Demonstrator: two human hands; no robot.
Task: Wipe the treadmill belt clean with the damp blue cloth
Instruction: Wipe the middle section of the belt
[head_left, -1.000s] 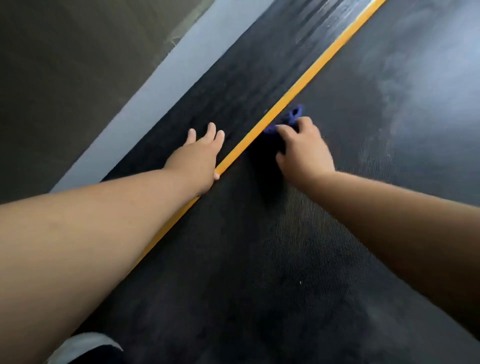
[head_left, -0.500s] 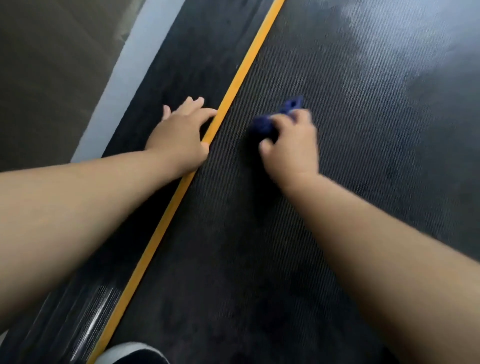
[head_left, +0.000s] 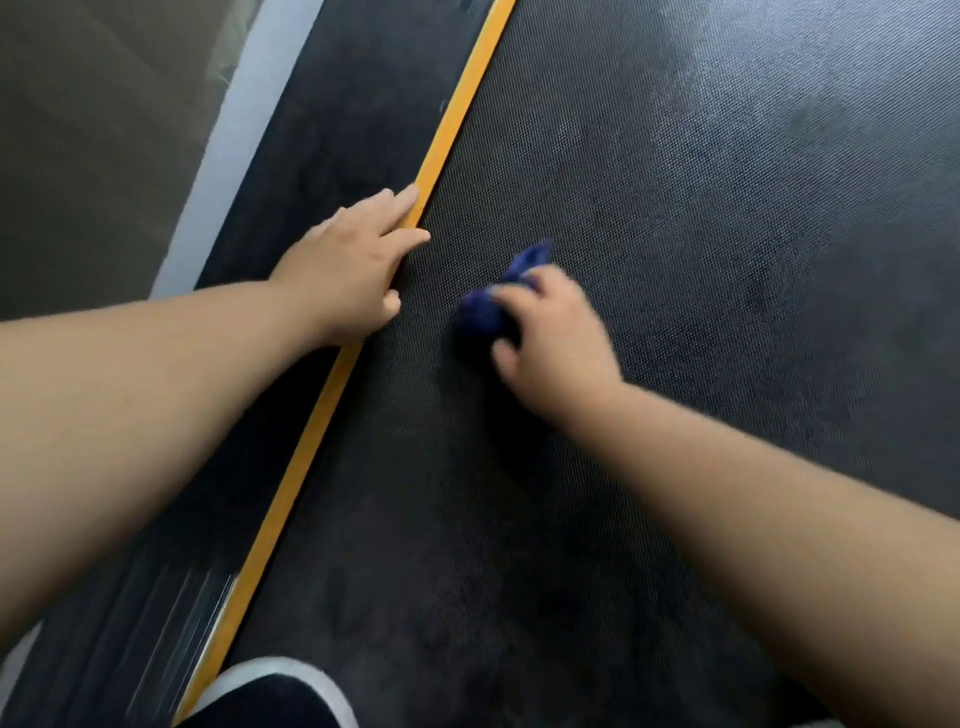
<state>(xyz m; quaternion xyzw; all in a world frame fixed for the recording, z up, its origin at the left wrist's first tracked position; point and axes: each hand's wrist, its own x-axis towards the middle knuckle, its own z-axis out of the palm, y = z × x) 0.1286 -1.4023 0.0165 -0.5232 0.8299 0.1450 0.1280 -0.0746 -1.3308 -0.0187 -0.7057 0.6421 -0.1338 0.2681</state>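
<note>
Head view: a yellow stripe (head_left: 311, 441) ran slantwise away from the person, and everything else lay on one side of it or the other. Right of the stripe stretched the dark, finely textured treadmill belt (head_left: 675, 260), with pale hazy patches on it well away from the stripe. The blue cloth (head_left: 485, 312) sat bunched on the belt, a little to the right of the stripe, one corner poking out beyond the fingers. The right hand (head_left: 556, 343) lay over the cloth with its fingers curled down round it, gripping it against the belt; the hand was blurred, so the finer lie of the fingers could not be told. The left hand (head_left: 348, 270) rested flat across the stripe, fingers straight and close together, thumb on the belt side, holding nothing. The two hands were near each other but apart. Left of the stripe came the black side rail (head_left: 337, 104), then a pale grey edge strip (head_left: 234, 156), then the brownish floor (head_left: 93, 130). At the near end of the stripe sat a dark shape with a white rim (head_left: 270, 696), too cropped to identify
</note>
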